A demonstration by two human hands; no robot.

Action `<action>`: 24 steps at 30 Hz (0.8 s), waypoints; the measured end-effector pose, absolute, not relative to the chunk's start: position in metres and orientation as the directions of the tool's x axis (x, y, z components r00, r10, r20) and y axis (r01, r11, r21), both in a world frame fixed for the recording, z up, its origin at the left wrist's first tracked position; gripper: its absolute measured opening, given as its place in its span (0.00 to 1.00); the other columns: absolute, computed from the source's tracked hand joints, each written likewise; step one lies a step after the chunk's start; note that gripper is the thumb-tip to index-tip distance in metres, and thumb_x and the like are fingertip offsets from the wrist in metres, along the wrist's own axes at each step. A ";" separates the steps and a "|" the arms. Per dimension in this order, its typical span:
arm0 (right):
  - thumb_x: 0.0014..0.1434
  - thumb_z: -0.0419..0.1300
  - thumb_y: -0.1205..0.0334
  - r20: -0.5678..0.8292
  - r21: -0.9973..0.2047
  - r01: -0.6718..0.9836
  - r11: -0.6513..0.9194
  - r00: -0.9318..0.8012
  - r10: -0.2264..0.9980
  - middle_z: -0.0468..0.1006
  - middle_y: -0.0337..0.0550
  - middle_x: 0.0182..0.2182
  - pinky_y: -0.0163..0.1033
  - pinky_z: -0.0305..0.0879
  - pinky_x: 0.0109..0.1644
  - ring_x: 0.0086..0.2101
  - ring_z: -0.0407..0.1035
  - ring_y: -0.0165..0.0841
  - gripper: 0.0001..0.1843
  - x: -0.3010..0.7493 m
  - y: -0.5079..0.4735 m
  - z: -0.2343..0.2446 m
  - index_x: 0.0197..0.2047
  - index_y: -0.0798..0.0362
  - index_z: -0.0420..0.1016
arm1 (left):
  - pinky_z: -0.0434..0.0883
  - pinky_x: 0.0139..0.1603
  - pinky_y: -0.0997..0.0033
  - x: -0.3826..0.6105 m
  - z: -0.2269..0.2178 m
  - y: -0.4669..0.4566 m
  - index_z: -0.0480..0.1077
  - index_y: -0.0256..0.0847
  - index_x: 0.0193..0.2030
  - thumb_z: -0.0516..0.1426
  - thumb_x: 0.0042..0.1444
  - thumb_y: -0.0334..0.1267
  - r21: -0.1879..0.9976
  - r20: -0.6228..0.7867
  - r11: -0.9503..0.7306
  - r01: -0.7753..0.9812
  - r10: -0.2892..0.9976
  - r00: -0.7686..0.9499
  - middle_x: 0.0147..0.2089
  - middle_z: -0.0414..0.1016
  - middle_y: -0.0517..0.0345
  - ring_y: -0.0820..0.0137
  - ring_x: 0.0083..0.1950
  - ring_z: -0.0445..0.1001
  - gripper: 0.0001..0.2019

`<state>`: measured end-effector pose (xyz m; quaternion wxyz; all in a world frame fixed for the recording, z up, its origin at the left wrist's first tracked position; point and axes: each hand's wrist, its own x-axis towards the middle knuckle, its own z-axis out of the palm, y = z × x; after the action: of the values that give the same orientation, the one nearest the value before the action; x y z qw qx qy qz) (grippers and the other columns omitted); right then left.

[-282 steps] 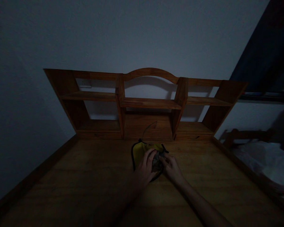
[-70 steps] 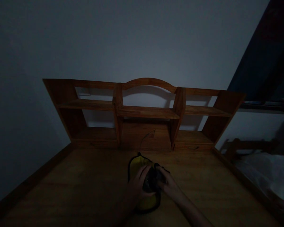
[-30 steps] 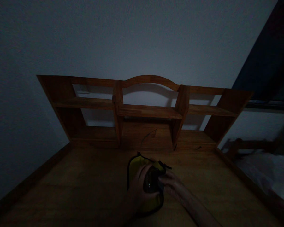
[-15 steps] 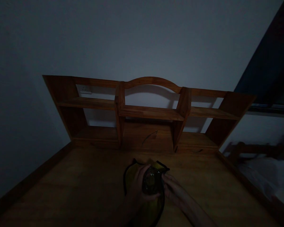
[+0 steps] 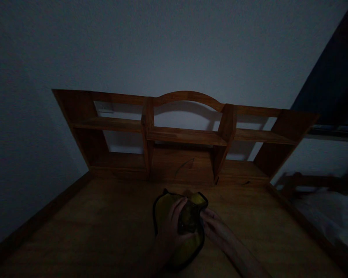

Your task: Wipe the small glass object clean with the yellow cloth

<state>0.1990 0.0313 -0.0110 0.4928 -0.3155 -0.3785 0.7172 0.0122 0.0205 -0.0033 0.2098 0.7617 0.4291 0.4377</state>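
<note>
A yellow-green cloth with dark edging is spread at the front middle of the wooden desk. Over it I see a dark, shiny, rounded glass cup, though the dim light blurs its shape. My left hand is wrapped round the cup's left side, its thumb below and fingers above. Against the cup's right side, my right hand has its fingers bent together on the edge of the cloth, which is folded up there. Those fingertips are partly hidden.
A wooden shelf unit stands along the back of the desk, against a pale wall. Raised wooden edges border the desk left and right. Beyond the right edge lies pale bedding.
The cup has tilted and shifted slightly to the right, with the cloth's right edge now drawn up round it. Both hands have moved a little with it; the view has shifted slightly.
</note>
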 end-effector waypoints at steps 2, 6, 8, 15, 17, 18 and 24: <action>0.50 0.67 0.61 -0.074 -0.850 -0.479 -0.220 -0.305 0.950 0.80 0.43 0.38 0.40 0.65 0.48 0.39 0.73 0.34 0.12 0.200 0.032 -0.012 0.39 0.52 0.76 | 0.59 0.63 0.55 0.012 -0.002 0.019 0.49 0.44 0.64 0.66 0.42 0.38 0.694 0.485 -0.543 0.473 0.838 0.251 0.63 0.56 0.49 0.58 0.64 0.57 0.43; 0.47 0.69 0.64 -0.055 -0.849 -0.488 -0.204 -0.301 0.952 0.80 0.43 0.37 0.40 0.64 0.49 0.39 0.73 0.35 0.12 0.199 0.033 -0.012 0.37 0.52 0.77 | 0.60 0.62 0.53 0.010 -0.001 0.020 0.49 0.45 0.64 0.66 0.41 0.39 0.698 0.479 -0.536 0.475 0.842 0.246 0.63 0.57 0.48 0.57 0.63 0.58 0.44; 0.46 0.69 0.65 -0.046 -0.845 -0.494 -0.203 -0.311 0.949 0.80 0.43 0.38 0.40 0.64 0.49 0.40 0.73 0.35 0.13 0.198 0.032 -0.008 0.38 0.52 0.78 | 0.61 0.62 0.52 0.009 -0.001 0.021 0.49 0.44 0.63 0.67 0.40 0.39 0.708 0.468 -0.522 0.477 0.851 0.237 0.62 0.57 0.48 0.56 0.63 0.58 0.44; 0.49 0.66 0.66 -0.027 -0.838 -0.504 -0.211 -0.349 0.937 0.78 0.45 0.42 0.43 0.65 0.49 0.44 0.72 0.38 0.19 0.195 0.026 0.005 0.46 0.51 0.74 | 0.63 0.59 0.53 0.008 -0.004 0.023 0.51 0.43 0.63 0.67 0.38 0.41 0.703 0.454 -0.501 0.504 0.862 0.224 0.61 0.60 0.47 0.55 0.61 0.61 0.45; 0.48 0.67 0.66 -0.020 -0.839 -0.505 -0.202 -0.344 0.939 0.78 0.45 0.42 0.43 0.65 0.49 0.43 0.72 0.38 0.21 0.195 0.026 0.006 0.47 0.51 0.73 | 0.65 0.58 0.54 0.007 -0.004 0.023 0.51 0.44 0.63 0.67 0.37 0.40 0.705 0.431 -0.481 0.520 0.874 0.224 0.61 0.59 0.48 0.55 0.61 0.61 0.46; 0.48 0.67 0.66 -0.019 -0.843 -0.501 -0.197 -0.339 0.941 0.78 0.44 0.41 0.43 0.65 0.49 0.42 0.72 0.38 0.22 0.195 0.026 0.006 0.48 0.51 0.72 | 0.65 0.57 0.54 0.007 -0.004 0.023 0.51 0.45 0.63 0.67 0.37 0.40 0.708 0.418 -0.472 0.526 0.880 0.227 0.61 0.59 0.48 0.55 0.61 0.61 0.46; 0.48 0.67 0.65 -0.013 -0.875 -0.451 -0.176 -0.341 0.940 0.78 0.44 0.41 0.42 0.66 0.48 0.42 0.72 0.37 0.24 0.193 0.025 0.009 0.50 0.51 0.71 | 0.68 0.55 0.55 0.007 -0.003 0.021 0.50 0.47 0.63 0.66 0.39 0.43 0.689 0.394 -0.456 0.563 0.888 0.238 0.62 0.58 0.49 0.55 0.61 0.61 0.45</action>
<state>0.1932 0.0248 0.0095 0.4916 -0.2961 -0.4125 0.7075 0.0071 0.0211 -0.0029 0.2081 0.7587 0.4780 0.3907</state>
